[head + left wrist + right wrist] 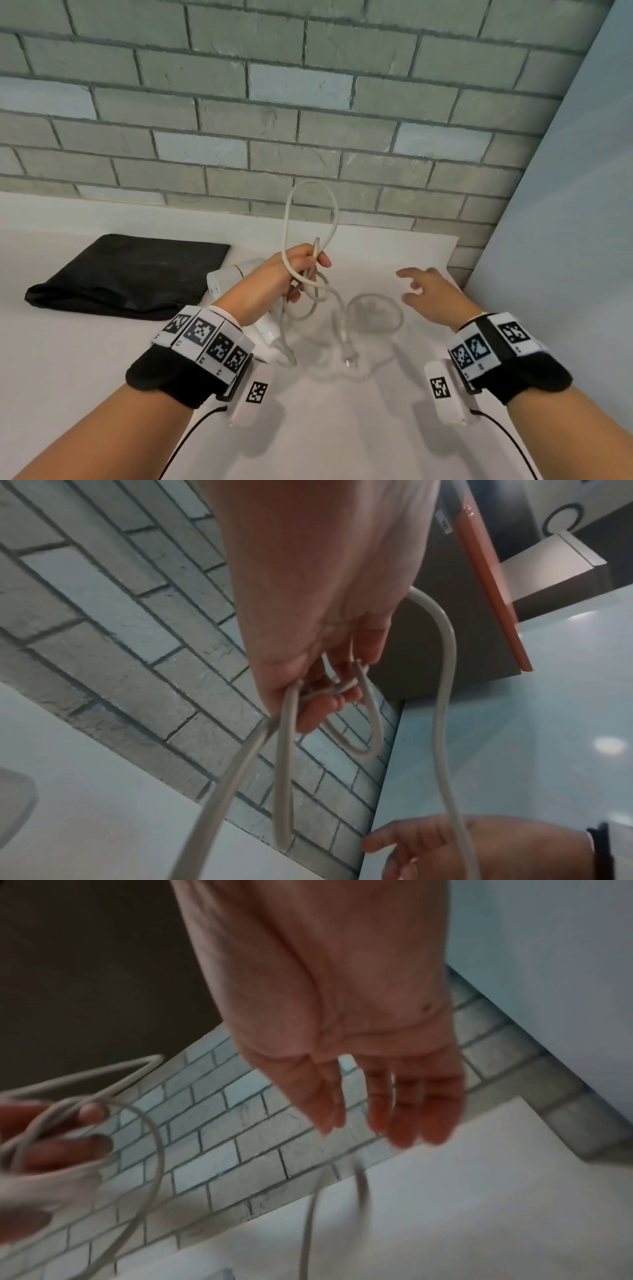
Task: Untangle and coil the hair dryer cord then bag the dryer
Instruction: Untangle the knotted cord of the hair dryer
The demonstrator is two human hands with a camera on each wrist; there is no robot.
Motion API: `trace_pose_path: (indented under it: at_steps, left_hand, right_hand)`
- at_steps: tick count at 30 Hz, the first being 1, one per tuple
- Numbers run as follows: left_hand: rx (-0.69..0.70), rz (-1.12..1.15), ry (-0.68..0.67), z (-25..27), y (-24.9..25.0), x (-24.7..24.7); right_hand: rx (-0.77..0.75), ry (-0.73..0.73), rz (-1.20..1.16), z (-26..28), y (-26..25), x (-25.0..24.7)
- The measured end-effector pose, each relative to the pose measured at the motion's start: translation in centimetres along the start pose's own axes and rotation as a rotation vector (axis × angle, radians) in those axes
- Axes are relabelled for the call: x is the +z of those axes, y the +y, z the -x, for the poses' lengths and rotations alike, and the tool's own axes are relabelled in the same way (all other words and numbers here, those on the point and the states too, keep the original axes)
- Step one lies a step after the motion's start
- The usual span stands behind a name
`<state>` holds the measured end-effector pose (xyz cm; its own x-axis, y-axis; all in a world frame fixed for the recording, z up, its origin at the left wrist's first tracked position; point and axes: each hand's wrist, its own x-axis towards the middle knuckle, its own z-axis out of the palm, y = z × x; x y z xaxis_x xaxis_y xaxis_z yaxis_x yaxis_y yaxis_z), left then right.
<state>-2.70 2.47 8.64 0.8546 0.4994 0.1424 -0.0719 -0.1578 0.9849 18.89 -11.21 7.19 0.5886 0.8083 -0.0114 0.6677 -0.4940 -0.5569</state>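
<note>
Grey brick wall (274,113) behind a white tabletop (102,342). Our left hand (291,267) is raised above the tabletop, fingers curled round several loops of the pale cord (310,205); one loop stands up above it, others hang blurred to the plug (349,359) below. Our right hand (428,294) hovers beside, fingers spread, holding nothing. White hair dryer (233,277) lies under our left wrist, touching the black bag (120,274).
</note>
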Motion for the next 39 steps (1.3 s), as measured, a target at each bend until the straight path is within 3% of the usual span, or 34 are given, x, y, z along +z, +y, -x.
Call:
trace_pose_path:
  at_steps: [2,5,9,14,16,18,21,23,25,29,33,36,39]
  left_hand:
    - [0.006,-0.113,-0.032,0.3,0.5,0.6]
    - [0.047,-0.285,-0.082,0.3,0.8,1.5]
    - [0.106,-0.408,-0.155,0.0,0.8,2.3]
    - [0.117,-0.339,0.029,-0.2,0.5,1.1]
    - [0.105,-0.257,0.059,-0.1,0.8,0.5]
    - [0.115,-0.274,0.021,-0.1,1.1,0.3]
    - [0.127,-0.404,-0.078,-0.1,1.5,0.8]
    - [0.126,-0.447,-0.114,-0.2,1.7,1.2]
    - [0.134,-0.423,-0.093,-0.1,1.9,1.3]
    - [0.160,-0.227,0.112,-0.2,1.8,0.5]
    - [0.097,0.128,0.331,-0.7,1.2,-0.4]
    - [0.054,0.483,0.447,-0.9,0.8,-1.2]
    - [0.005,0.710,0.592,-1.0,0.1,-3.5]
  right_hand:
    - [-0.150,0.155,-0.039,0.6,-1.7,-0.5]
    - [-0.479,0.355,-0.345,2.3,-5.9,-1.7]
    - [-0.710,0.257,-0.303,3.5,-9.1,-2.1]
    - [-0.613,0.093,-0.362,3.5,-7.2,-2.8]
    - [-0.598,0.049,-0.112,3.3,-6.1,-2.7]
    - [-0.601,0.076,0.147,3.1,-5.2,-1.7]
    - [-0.696,0.245,0.221,3.2,-5.7,-0.5]
    - [-0.822,0.262,0.298,3.2,-6.1,-0.1]
    - [-0.842,0.258,0.309,2.9,-6.4,0.3]
    - [-0.743,0.232,0.122,2.7,-5.8,0.0]
    - [-0.482,0.017,-0.322,2.8,-4.9,-0.4]
    - [-0.380,-0.192,-0.606,3.2,-4.3,-0.4]
    - [-0.364,-0.224,-0.600,3.4,-3.4,-0.4]
